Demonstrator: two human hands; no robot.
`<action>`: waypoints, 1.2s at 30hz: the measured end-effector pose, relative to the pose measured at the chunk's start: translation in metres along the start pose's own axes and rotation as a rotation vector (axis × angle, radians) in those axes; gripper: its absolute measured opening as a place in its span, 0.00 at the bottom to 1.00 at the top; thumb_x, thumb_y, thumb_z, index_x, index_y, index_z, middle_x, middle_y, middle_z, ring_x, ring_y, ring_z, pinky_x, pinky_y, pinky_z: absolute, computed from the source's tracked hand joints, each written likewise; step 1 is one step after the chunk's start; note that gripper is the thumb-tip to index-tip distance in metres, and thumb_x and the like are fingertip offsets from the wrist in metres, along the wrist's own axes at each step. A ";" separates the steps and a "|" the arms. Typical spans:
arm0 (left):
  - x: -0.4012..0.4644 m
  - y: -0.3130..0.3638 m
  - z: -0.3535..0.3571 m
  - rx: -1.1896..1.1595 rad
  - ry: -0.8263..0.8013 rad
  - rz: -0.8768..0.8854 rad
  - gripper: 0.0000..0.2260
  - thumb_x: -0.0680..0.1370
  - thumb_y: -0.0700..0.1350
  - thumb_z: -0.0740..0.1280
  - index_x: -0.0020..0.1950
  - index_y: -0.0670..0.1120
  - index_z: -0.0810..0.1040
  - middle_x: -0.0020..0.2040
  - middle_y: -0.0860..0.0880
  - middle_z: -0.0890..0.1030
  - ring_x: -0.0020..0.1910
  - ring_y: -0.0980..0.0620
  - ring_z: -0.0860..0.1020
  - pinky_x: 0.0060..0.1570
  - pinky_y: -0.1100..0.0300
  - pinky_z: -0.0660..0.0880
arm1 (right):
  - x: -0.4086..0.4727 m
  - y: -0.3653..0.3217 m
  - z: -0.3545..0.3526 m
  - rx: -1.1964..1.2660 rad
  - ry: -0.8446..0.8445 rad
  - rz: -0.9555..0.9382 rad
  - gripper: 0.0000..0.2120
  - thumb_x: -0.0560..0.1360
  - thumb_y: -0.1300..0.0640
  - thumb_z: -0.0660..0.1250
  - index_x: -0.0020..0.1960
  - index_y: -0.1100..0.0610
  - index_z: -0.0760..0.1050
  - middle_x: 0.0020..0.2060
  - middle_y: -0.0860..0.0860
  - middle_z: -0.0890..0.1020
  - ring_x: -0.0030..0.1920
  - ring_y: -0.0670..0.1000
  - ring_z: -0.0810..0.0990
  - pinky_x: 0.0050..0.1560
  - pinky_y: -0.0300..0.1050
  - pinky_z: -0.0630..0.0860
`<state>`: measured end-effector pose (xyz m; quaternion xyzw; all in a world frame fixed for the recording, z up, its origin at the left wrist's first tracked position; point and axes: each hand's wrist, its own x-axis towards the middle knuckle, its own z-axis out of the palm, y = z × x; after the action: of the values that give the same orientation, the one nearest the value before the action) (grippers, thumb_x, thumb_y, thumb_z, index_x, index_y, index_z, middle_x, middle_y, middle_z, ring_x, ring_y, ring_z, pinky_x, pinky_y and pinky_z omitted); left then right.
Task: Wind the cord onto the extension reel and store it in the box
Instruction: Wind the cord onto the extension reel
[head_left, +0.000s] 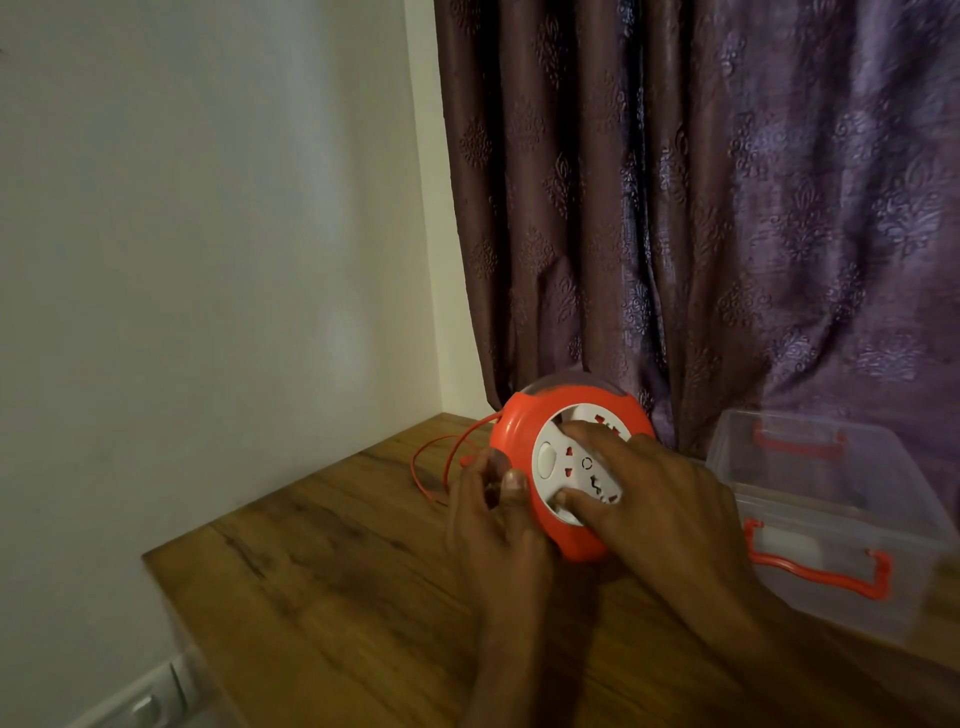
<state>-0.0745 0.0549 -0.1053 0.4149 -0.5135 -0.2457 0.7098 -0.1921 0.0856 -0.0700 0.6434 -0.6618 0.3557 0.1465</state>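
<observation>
Right hand presses splayed on the white socket face to turn the orange extension reel, left hand seemingly pinching the cord to guide it.

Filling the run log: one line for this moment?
phase: winding | reel: on table | right hand: on reel face | left hand: at rim | cord: loose | box: empty
</observation>
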 end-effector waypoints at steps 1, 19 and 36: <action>0.000 -0.001 0.000 0.003 -0.005 0.007 0.03 0.74 0.58 0.60 0.47 0.67 0.71 0.47 0.70 0.74 0.45 0.67 0.76 0.42 0.70 0.72 | 0.000 0.000 0.001 0.018 0.007 0.016 0.33 0.65 0.31 0.62 0.68 0.32 0.56 0.57 0.45 0.78 0.55 0.53 0.77 0.51 0.49 0.74; -0.007 0.002 0.006 0.034 -0.051 0.057 0.08 0.75 0.58 0.60 0.53 0.65 0.70 0.53 0.61 0.76 0.52 0.58 0.77 0.49 0.60 0.78 | 0.004 0.001 0.002 0.306 0.110 0.310 0.31 0.60 0.25 0.61 0.58 0.40 0.70 0.51 0.50 0.82 0.53 0.57 0.78 0.49 0.49 0.71; 0.006 0.002 -0.007 -0.091 0.067 -0.017 0.06 0.73 0.58 0.61 0.50 0.64 0.71 0.47 0.66 0.75 0.46 0.76 0.74 0.31 0.79 0.71 | 0.001 -0.007 -0.007 -0.039 -0.044 -0.171 0.30 0.74 0.48 0.63 0.68 0.36 0.49 0.66 0.47 0.62 0.54 0.54 0.76 0.43 0.49 0.77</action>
<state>-0.0662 0.0538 -0.1016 0.3946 -0.4740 -0.2607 0.7427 -0.1875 0.0900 -0.0625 0.7023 -0.6143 0.3148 0.1741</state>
